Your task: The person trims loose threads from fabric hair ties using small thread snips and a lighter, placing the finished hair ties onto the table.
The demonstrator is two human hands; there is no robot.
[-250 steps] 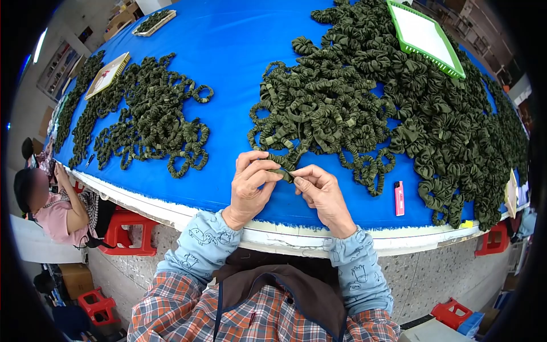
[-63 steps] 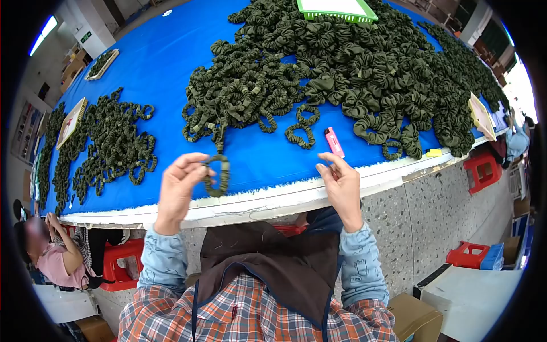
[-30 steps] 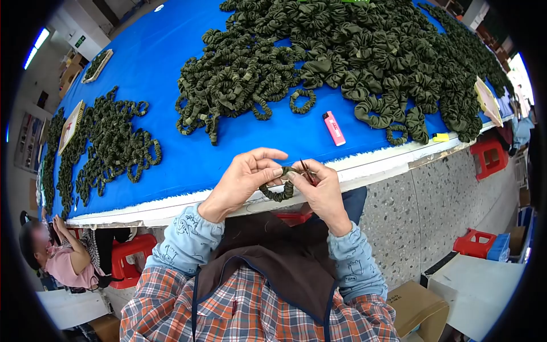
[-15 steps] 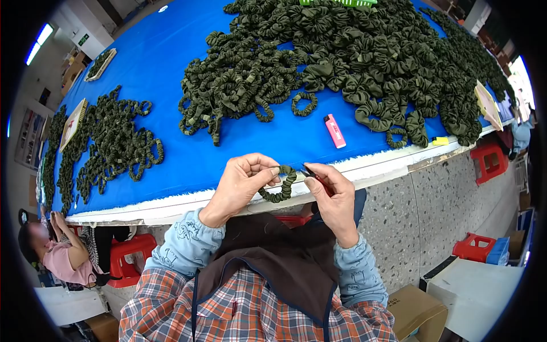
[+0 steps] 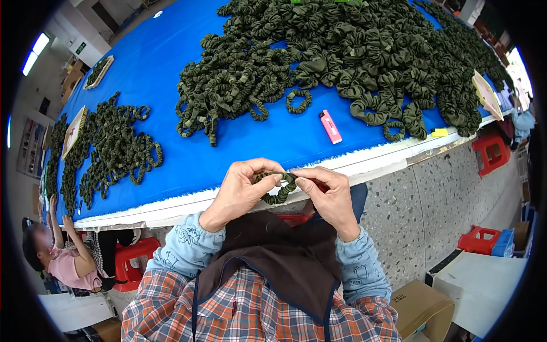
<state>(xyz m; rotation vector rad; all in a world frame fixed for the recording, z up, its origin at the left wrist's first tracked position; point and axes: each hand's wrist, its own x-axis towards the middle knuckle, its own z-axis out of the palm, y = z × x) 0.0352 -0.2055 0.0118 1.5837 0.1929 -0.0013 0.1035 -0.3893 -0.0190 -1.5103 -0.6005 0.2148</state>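
Between my two hands, just over the table's front edge, is a small dark green scrunchie [image 5: 278,194]. My left hand [image 5: 242,191] pinches its upper left part between thumb and fingers. The fingers of my right hand [image 5: 327,196] are closed at the ring's upper right, touching it. A bit of something dark red shows within the right hand, mostly hidden by the fingers. Beyond the hands lies a heap of gathered green rings [image 5: 233,82], with a single loose ring [image 5: 298,101] near it and a pink lighter [image 5: 330,126] to the right.
The blue-covered table [image 5: 188,165] holds a big pile of fuller scrunchies [image 5: 393,62] and another heap [image 5: 117,142] at left. A yellow item [image 5: 439,132] lies at the right edge. A person in pink [image 5: 74,264] sits at left. Red stools [image 5: 491,154] and a cardboard box [image 5: 419,308] stand below.
Since half a second ago, my right hand has moved left to the ring, and the dark pointed tool tip that showed there is now hidden. The person at left has raised a hand.
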